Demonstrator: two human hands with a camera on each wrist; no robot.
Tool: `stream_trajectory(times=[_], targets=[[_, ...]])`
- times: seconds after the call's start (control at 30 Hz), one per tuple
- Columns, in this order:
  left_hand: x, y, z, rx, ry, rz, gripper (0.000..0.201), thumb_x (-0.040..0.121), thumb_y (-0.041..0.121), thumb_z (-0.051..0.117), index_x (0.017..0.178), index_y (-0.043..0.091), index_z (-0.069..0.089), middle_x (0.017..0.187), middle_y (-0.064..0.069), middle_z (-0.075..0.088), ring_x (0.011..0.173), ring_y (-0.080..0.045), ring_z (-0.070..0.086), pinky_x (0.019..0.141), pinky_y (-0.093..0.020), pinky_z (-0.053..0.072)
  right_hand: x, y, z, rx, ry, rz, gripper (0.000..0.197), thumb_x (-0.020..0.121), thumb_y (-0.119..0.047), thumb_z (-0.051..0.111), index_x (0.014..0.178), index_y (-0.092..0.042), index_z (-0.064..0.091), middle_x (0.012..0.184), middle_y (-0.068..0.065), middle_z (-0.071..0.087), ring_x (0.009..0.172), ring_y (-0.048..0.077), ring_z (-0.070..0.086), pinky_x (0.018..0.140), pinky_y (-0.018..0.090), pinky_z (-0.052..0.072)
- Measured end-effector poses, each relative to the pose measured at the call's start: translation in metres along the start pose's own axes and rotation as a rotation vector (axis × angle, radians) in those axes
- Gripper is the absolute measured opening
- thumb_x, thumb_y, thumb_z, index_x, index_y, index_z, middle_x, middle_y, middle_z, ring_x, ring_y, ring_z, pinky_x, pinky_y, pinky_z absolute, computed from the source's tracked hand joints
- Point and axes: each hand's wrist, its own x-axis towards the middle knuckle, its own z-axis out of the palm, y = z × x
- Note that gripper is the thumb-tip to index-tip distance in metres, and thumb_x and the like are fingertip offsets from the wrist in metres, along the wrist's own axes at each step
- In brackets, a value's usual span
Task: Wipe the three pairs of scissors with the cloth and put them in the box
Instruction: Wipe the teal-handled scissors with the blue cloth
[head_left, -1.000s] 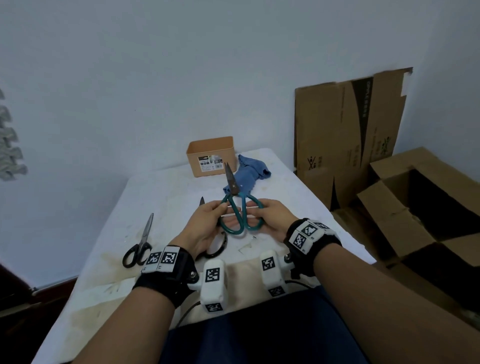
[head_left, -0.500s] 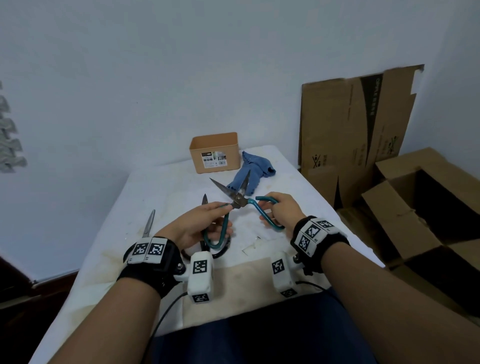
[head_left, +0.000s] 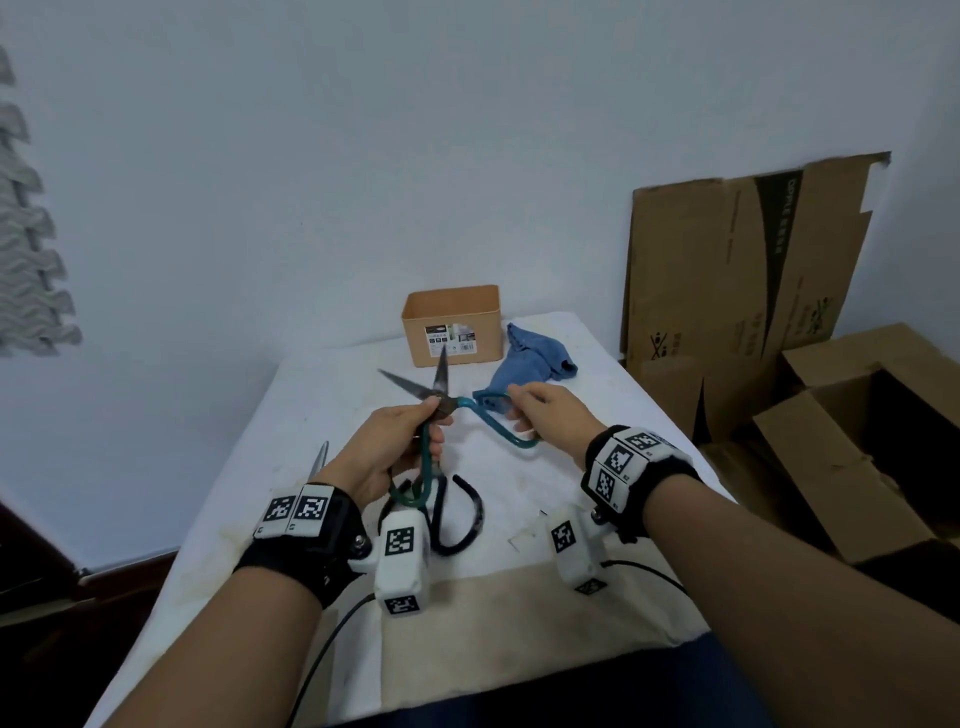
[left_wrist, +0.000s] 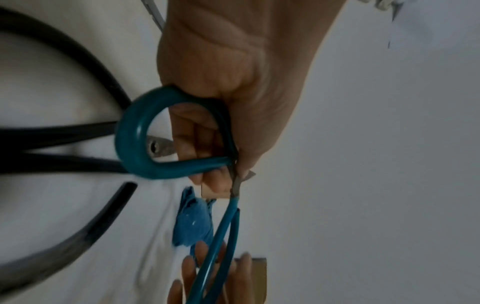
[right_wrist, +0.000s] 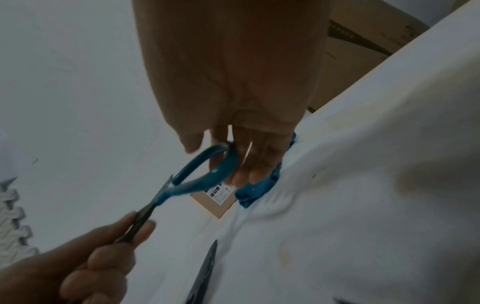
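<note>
Teal-handled scissors (head_left: 441, 402) hang above the table, blades spread wide and pointing away from me. My left hand (head_left: 395, 447) grips one teal handle loop (left_wrist: 135, 135) near the pivot. My right hand (head_left: 545, 415) holds the other teal loop (right_wrist: 207, 164) with its fingers hooked through it. Black-handled scissors (head_left: 457, 512) lie on the table under my left hand. A third pair, only its steel blade (head_left: 317, 460) showing, lies at the left. The blue cloth (head_left: 535, 361) lies crumpled beside the small tan box (head_left: 452, 322) at the table's far end.
The white-covered table (head_left: 597, 499) ends in a drop on the right, where open cardboard boxes (head_left: 857, 441) stand on the floor. A flattened carton (head_left: 737, 275) leans on the wall. Small paper scraps (head_left: 524, 538) lie near my right wrist.
The teal scissors went from closed to spread wide. My right hand pulled its handle out to the right and both hands lifted the scissors higher.
</note>
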Motion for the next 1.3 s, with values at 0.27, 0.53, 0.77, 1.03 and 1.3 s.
stream_trajectory(times=[0.27,0.53,0.77,1.03,1.3], targets=[[0.012,0.012,-0.042,0.089,0.114,0.022,0.034,0.102,0.027,0.056,0.095,-0.002,0.070,0.066,-0.007,0.058,0.053,-0.017,0.054,0.054,-0.023,0.052,0.048,0.005,-0.012,-0.439,0.113,0.002,0.032,0.095,-0.001,0.043,0.120,-0.007,0.062,0.125,0.013,0.061,0.116,0.031,0.057,0.097,0.034,0.044],[0.024,0.025,-0.055,0.182,0.121,0.058,0.034,0.102,0.026,0.056,0.095,-0.004,0.071,0.067,-0.010,0.061,0.053,-0.018,0.055,0.055,-0.026,0.052,0.093,-0.007,0.021,-0.770,-0.157,-0.114,0.059,0.085,0.006,0.053,0.137,-0.022,0.053,0.144,0.009,0.048,0.136,0.035,0.036,0.111,0.042,0.035],[0.028,0.032,-0.063,0.196,0.105,0.058,0.035,0.101,0.028,0.058,0.097,-0.004,0.071,0.067,-0.008,0.061,0.052,-0.016,0.056,0.054,-0.024,0.053,0.092,-0.009,0.023,-1.079,-0.136,-0.061,0.033,0.092,-0.011,0.057,0.125,-0.014,0.060,0.127,0.012,0.055,0.129,0.034,0.041,0.101,0.042,0.045],[0.024,0.038,-0.051,0.123,0.071,0.000,0.034,0.101,0.031,0.057,0.097,0.001,0.072,0.063,-0.002,0.060,0.053,-0.015,0.056,0.057,-0.024,0.053,0.062,-0.023,-0.006,-0.550,0.322,-0.098,0.020,0.097,-0.006,0.045,0.108,-0.006,0.062,0.115,0.016,0.061,0.107,0.033,0.058,0.078,0.032,0.043],[0.012,0.045,-0.025,0.101,0.060,0.026,0.034,0.101,0.030,0.057,0.098,0.000,0.072,0.063,-0.002,0.059,0.052,-0.015,0.055,0.056,-0.024,0.053,0.020,-0.042,-0.026,0.004,0.465,-0.261,0.016,0.099,-0.026,0.046,0.099,-0.011,0.049,0.097,0.007,0.063,0.086,0.022,0.059,0.075,0.032,0.047]])
